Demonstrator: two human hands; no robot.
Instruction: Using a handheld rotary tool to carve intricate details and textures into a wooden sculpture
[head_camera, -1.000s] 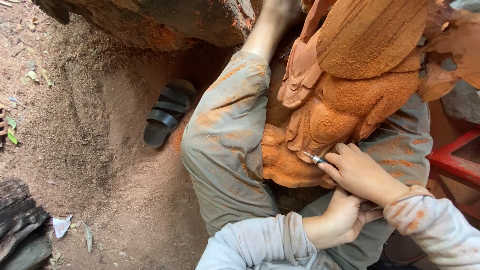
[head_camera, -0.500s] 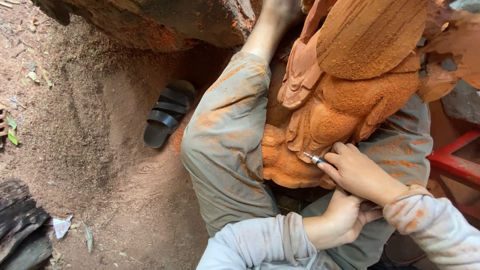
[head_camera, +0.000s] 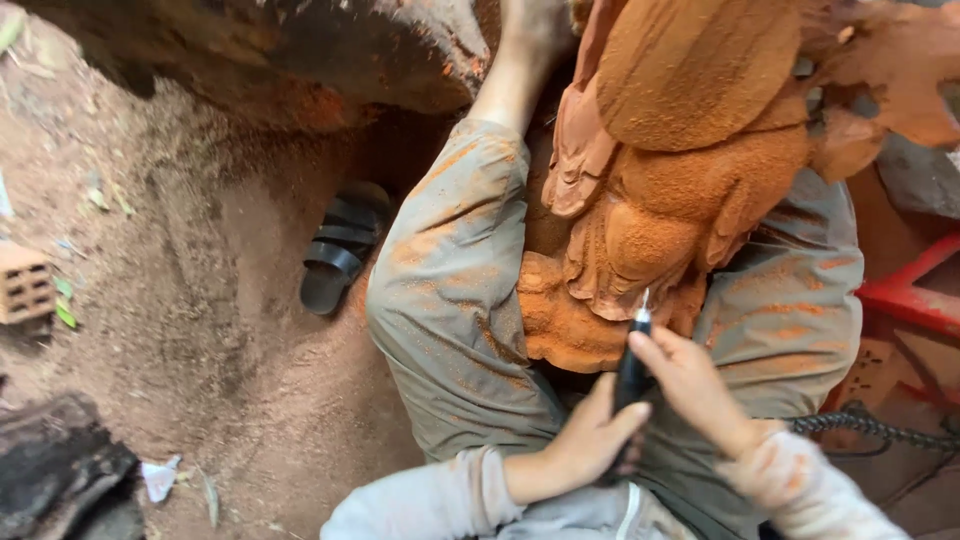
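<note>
Just above the fingers, the orange wooden carving (head_camera: 650, 240) rests between the person's knees, while the right hand (head_camera: 695, 385) and the left hand (head_camera: 590, 440) both close around a black rotary tool (head_camera: 632, 365), its tip touching the carving's lower edge.

Outdoor carving w/shop: sawdust floor (head_camera: 200, 330), wood carving (head_camera: 660, 200)

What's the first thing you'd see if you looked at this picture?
A big orange wood carving coated in sawdust, resting between the person's knees at the top right. Below it the right hand and left hand grip a black rotary tool. A black sandal lies on the dusty ground, left.
</note>
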